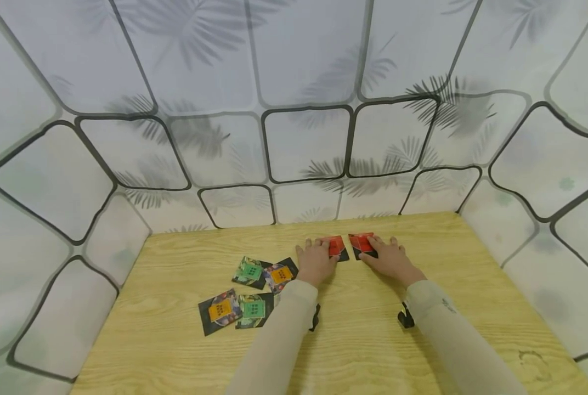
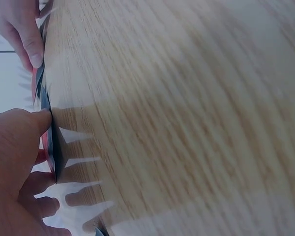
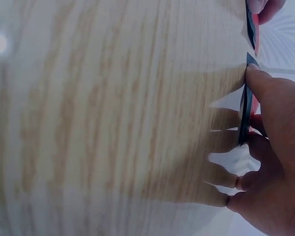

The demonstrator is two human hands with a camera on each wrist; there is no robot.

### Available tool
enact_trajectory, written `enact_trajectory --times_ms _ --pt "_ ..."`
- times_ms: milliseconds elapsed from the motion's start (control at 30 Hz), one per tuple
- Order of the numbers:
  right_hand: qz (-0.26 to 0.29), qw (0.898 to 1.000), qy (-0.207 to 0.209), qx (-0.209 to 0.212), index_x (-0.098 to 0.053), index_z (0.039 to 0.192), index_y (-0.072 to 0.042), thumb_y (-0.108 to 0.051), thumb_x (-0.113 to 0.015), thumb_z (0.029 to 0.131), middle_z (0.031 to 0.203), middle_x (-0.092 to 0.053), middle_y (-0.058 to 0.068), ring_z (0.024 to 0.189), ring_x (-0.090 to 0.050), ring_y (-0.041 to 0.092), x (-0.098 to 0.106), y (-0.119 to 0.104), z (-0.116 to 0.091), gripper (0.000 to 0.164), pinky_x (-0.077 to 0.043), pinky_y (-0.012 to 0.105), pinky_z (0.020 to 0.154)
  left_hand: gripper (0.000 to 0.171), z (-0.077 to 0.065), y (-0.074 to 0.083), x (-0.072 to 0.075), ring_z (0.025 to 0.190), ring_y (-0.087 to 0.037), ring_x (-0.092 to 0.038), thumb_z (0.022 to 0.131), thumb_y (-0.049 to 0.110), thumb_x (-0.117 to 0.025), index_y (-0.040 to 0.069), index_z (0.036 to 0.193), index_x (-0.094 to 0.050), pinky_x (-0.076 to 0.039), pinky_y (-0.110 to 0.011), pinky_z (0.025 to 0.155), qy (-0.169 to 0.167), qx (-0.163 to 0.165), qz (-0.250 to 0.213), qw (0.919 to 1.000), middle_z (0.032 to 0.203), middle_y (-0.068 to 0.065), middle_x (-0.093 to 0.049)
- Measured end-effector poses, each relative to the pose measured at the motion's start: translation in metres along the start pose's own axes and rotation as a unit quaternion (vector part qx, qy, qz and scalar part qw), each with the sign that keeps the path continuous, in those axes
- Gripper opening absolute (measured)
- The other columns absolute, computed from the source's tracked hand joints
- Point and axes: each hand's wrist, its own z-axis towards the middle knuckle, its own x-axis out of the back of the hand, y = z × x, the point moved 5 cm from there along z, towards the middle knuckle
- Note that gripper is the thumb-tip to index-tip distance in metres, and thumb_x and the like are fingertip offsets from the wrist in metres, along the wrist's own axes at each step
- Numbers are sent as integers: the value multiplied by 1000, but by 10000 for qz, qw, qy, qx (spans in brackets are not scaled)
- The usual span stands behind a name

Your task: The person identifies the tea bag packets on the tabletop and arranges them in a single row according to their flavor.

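Two red-faced black cards lie side by side near the far edge of the wooden table [image 1: 353, 329]. My left hand [image 1: 316, 259] rests flat on the left red card [image 1: 338, 247], fingers spread; in the left wrist view its thumb [image 2: 37, 123] touches the edge of that card [image 2: 52, 147]. My right hand [image 1: 390, 258] lies the same way over the right red card [image 1: 362, 243], and in the right wrist view its thumb [image 3: 260, 86] sits at the card's edge [image 3: 244, 118]. Each wrist view shows the other hand's fingertips at a top corner.
Several more cards lie face up to the left: a green one [image 1: 249, 272], an orange one [image 1: 280, 274], another orange one [image 1: 219, 310] and another green one [image 1: 253, 309]. Patterned fabric walls [image 1: 304, 142] enclose the table on three sides.
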Motion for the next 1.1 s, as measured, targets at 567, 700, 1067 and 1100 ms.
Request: enact_trajectory --times_ms 567,700,1067,1100 --pt "-122 9999 3 -40 -34 163 1 -53 -49 109 167 -31 32 148 -17 72 2 -2 0 79 -22 84 116 64 3 9 -3 156 -35 -38 108 55 -51 23 163 -43 -32 -64 125 14 -154 -19 9999 165 -7 -47" --pt "-71 10000 27 -44 -33 164 1 -52 -50 109 167 -30 31 149 -16 71 1 -3 2 78 -21 83 117 64 5 9 -4 156 -35 -40 108 56 -50 23 163 -43 -35 -63 124 21 -167 -21 9999 165 -7 -47" --pt "-21 10000 46 65 -31 164 1 -61 -45 108 169 -26 30 149 -13 71 -3 4 2 85 -17 83 118 64 3 5 0 153 -36 -42 109 56 -48 23 163 -42 -39 -61 121 28 -387 -326 9987 166 -8 -46" --pt "10 10000 47 61 -30 165 1 -60 -47 108 170 -26 29 150 -13 71 -4 5 3 85 -16 83 118 63 2 3 0 153 -37 -42 109 55 -49 23 163 -43 -39 -60 121 41 -452 -433 9980 166 -9 -46"
